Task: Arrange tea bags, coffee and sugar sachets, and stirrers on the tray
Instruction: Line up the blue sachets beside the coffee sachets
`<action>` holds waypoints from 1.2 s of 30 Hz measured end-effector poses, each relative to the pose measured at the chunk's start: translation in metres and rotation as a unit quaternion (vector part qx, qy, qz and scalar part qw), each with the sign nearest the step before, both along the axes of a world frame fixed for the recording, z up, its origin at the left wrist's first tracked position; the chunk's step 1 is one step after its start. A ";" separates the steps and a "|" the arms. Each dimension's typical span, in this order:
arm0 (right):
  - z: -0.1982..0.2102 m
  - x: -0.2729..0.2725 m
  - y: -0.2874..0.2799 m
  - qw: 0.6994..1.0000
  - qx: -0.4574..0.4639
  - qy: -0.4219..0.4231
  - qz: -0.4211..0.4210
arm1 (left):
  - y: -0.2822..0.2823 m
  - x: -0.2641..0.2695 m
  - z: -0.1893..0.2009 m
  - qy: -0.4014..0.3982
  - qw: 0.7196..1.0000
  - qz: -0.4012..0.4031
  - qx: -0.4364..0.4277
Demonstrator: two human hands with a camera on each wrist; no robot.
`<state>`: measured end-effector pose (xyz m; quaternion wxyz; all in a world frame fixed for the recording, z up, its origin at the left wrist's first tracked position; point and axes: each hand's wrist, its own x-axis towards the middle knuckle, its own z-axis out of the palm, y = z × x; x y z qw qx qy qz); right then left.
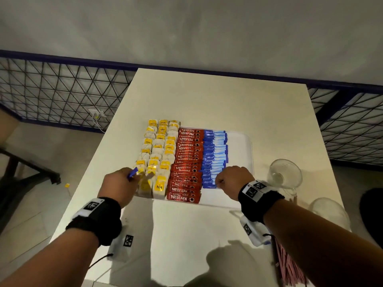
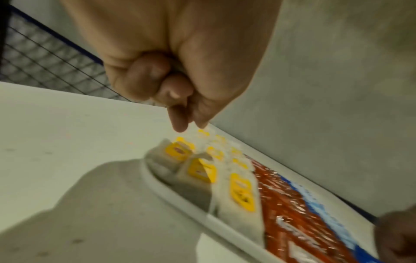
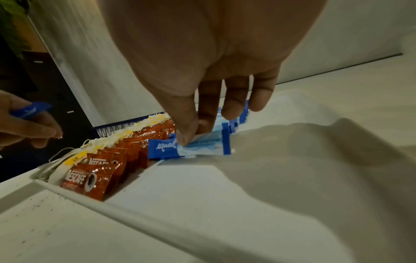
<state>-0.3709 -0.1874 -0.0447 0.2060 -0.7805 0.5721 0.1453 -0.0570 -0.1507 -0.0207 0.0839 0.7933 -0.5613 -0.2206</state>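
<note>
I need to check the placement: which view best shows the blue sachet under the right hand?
The right wrist view: the blue sachet fills the frame, pinched by the right hand. The head view shows only its edge; the left wrist view, a blur.

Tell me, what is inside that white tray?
The white plastic tray holds yellow-tagged tea bags, a row of red Nescafe coffee sachets and blue Equal sweetener sachets. The hands cover the nearest ends.

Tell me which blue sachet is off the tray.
The blue sachet held in the left hand, over the tea bags. All other blue sachets lie in the row beside the red Nescafe sachets.
</note>
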 end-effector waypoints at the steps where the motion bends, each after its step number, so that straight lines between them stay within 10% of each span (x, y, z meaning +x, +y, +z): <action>1: -0.002 0.001 -0.001 1.000 0.000 0.006 0.010 | -0.001 0.011 -0.004 -0.018 0.999 0.022 0.014; 26: -0.013 0.010 -0.008 0.998 -0.054 0.029 0.024 | -0.001 0.021 -0.024 -0.009 0.997 0.066 0.026; 32: 0.000 0.009 -0.004 0.998 -0.062 -0.023 -0.023 | 0.004 -0.006 0.002 0.283 0.954 0.094 0.014; 36: 0.020 0.016 0.004 0.948 -0.002 -0.301 -0.105 | 0.009 -0.050 0.021 0.481 0.869 0.007 0.115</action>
